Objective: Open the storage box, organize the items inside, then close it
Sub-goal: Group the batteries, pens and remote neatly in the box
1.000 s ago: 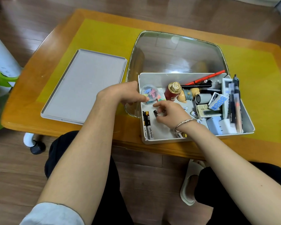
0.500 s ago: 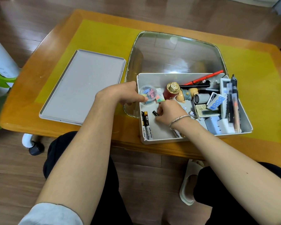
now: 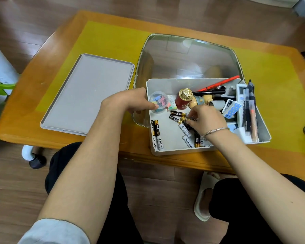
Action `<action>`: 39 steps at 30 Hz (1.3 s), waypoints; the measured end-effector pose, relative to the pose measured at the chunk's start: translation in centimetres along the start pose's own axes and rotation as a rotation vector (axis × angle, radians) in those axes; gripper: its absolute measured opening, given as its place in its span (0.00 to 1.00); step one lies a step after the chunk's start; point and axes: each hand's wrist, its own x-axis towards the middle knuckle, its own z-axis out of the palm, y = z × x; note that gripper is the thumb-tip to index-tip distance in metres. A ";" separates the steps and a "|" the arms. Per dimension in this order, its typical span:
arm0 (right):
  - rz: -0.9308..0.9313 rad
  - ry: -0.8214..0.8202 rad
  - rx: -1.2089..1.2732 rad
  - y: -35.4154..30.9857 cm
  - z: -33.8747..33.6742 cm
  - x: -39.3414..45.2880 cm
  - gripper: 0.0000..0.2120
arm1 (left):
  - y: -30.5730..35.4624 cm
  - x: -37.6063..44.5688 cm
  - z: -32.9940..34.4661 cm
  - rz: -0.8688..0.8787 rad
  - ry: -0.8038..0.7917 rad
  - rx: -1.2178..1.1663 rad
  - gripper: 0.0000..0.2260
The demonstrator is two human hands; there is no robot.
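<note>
A wooden table (image 3: 42, 120) with a yellow mat (image 3: 104, 41) is standing on wood flooring. The grey lid (image 3: 88, 92) is lying flat, left of the open storage box (image 3: 165, 85), whose long axis is running left to right. The left hand (image 3: 128, 101) is curling over the box's left wall; the right hand (image 3: 206, 118) is pinching batteries (image 3: 181, 119) inside

— What carries it all?
— A wooden table (image 3: 42, 110) with a yellow mat (image 3: 109, 41) over its top.
— And lying on it?
— A grey lid (image 3: 88, 92) at left, a clear glass panel (image 3: 188, 57) in the middle, the open storage box (image 3: 167, 85) overlapping the panel's near part.
</note>
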 end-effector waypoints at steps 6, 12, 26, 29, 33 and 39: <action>0.020 -0.191 -0.121 -1.9 0.8 0.2 0.09 | 0.0 0.1 0.0 -0.005 0.001 0.005 0.24; 0.004 -0.138 -0.146 -2.3 0.7 0.0 0.06 | -0.1 0.1 0.1 -0.006 0.004 0.003 0.23; -0.139 -0.661 0.265 -4.5 1.2 -0.6 0.16 | -0.1 0.2 0.1 0.010 0.016 0.002 0.23; -0.129 -0.704 0.319 -4.5 0.8 -0.6 0.17 | -0.1 0.1 0.1 0.010 0.014 0.002 0.24; -0.141 -0.737 0.349 -4.1 0.4 -0.7 0.14 | -0.1 0.1 0.1 0.008 0.002 0.006 0.23; -0.154 -0.545 0.235 -2.8 0.5 -0.5 0.11 | -0.1 0.1 0.0 -0.004 0.002 0.008 0.23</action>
